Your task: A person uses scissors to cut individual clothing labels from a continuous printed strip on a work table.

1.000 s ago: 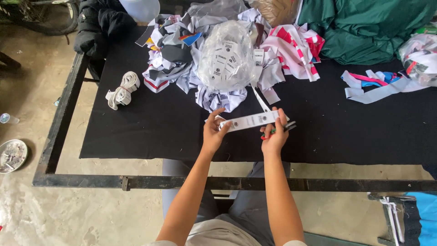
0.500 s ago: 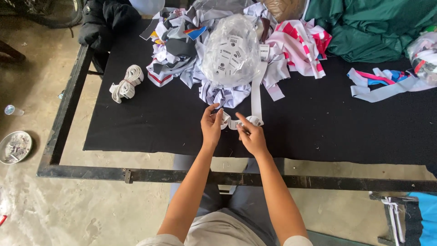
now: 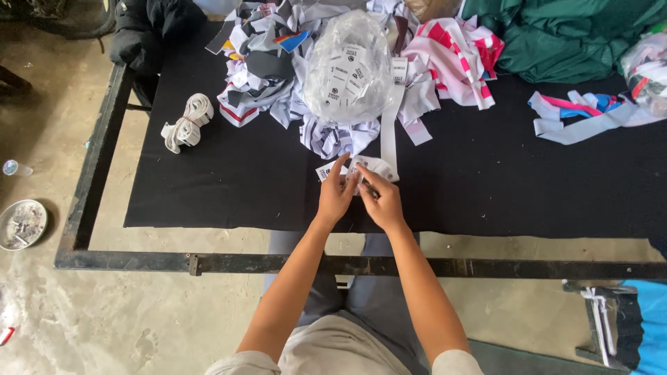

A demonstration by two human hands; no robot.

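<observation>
Head view, black cloth table (image 3: 208,187) as landmark; left hand (image 3: 335,198) and right hand (image 3: 382,203) meet near its front middle, both pinching a white label strip (image 3: 384,132) at its folded lower end; strip runs up toward a clear bag of labels (image 3: 347,69) at the table's far middle; fabric scrap heap (image 3: 271,69) around that bag; rolled white tape bundle (image 3: 186,123) toward the left side; green cloth (image 3: 563,38) at the far right corner.
</observation>
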